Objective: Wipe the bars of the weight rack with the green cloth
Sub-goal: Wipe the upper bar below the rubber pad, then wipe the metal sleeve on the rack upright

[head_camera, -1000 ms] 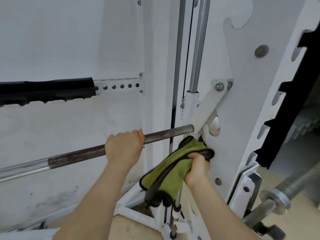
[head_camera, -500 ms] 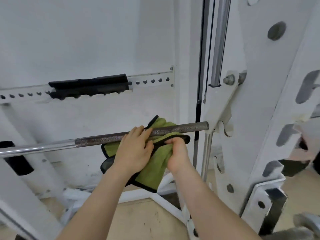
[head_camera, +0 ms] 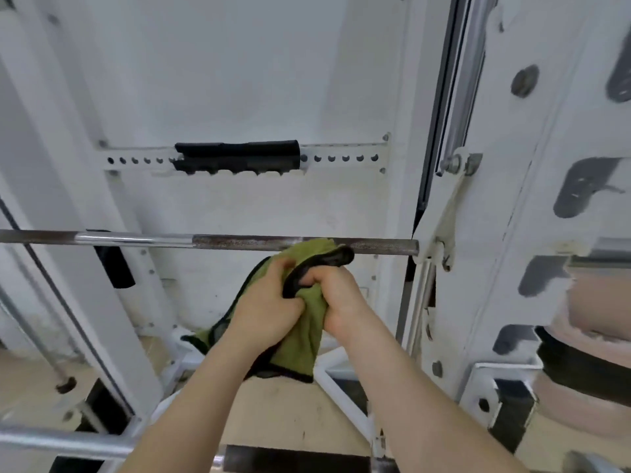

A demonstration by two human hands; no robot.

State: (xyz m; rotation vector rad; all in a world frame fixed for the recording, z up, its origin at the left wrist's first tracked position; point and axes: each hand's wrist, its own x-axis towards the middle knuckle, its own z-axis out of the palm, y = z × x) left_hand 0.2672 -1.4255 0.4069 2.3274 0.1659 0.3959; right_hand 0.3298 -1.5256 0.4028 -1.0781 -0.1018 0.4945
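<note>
A green cloth (head_camera: 304, 322) with a black edge is bunched between both hands just below the horizontal metal bar (head_camera: 239, 241) of the white weight rack (head_camera: 505, 199). My left hand (head_camera: 266, 305) grips the cloth's left side. My right hand (head_camera: 336, 295) grips its right side, with the black hem looped over the fingers. The cloth's top edge reaches up to the bar's rough dark section, near its right end at the white bracket (head_camera: 440, 247). Neither hand is on the bar itself.
A perforated white crossbar with a black pad (head_camera: 237, 157) runs above the bar. A vertical chrome guide rod (head_camera: 461, 80) stands at the right. Weight plates (head_camera: 587, 353) sit at the far right. White base tubes (head_camera: 341, 384) and another bar (head_camera: 68, 438) lie below.
My left hand has let go of the bar and taken hold of the cloth. Both hands now bunch the cloth just under the bar. The view has shifted left.
</note>
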